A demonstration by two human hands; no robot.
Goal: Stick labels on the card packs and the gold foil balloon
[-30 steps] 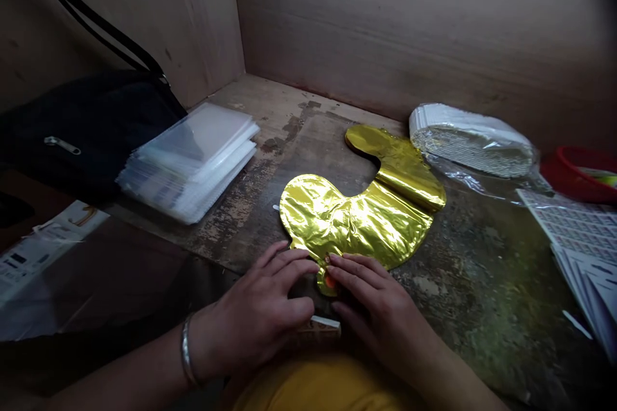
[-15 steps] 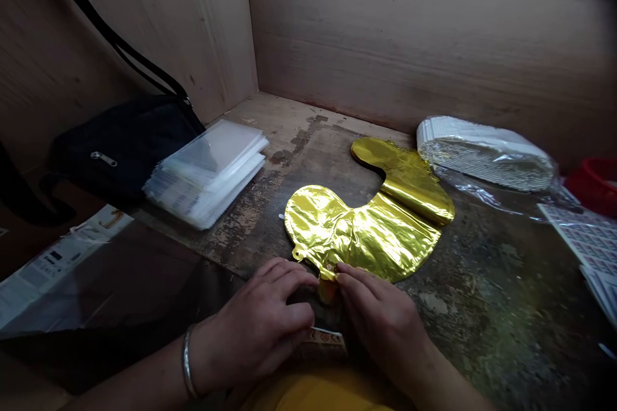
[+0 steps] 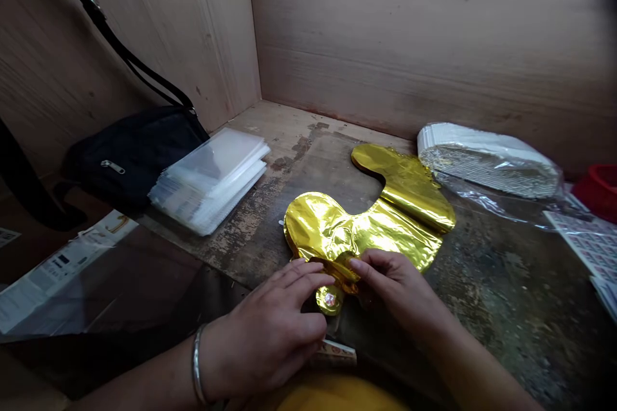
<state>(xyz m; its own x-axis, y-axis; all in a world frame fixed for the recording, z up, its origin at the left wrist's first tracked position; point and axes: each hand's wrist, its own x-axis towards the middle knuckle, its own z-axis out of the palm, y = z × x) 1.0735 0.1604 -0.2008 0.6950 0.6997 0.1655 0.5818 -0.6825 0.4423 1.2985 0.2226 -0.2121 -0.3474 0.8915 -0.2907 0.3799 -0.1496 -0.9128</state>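
A shiny gold foil balloon point(image 3: 385, 237), flat and curved in outline, lies on the worn table, with other gold layers seeming to lie under it. My right hand point(image 3: 398, 282) pinches a lifted, crumpled part of its near edge between thumb and forefinger. The curled fingers of my left hand point(image 3: 277, 321) are closed at the same edge, their tips against the foil. Between the hands, a small round gold tab point(image 3: 329, 300) with a pale spot hangs toward me. My left thumb partly covers a printed strip point(image 3: 340, 352) below.
A stack of clear plastic sleeves point(image 3: 212, 183) stands at left beside a black bag point(image 3: 130, 154). Flat packaging point(image 3: 72, 270) lies nearer. At right are a plastic-wrapped white bundle point(image 3: 489, 160), printed sheets point(image 3: 578, 237) and a red object point(image 3: 600, 189). Wooden panels point(image 3: 409, 32) close the back.
My right hand has lifted and folded the balloon's near edge, bunching the foil between my hands. The round tab now shows more fully. The view has shifted slightly.
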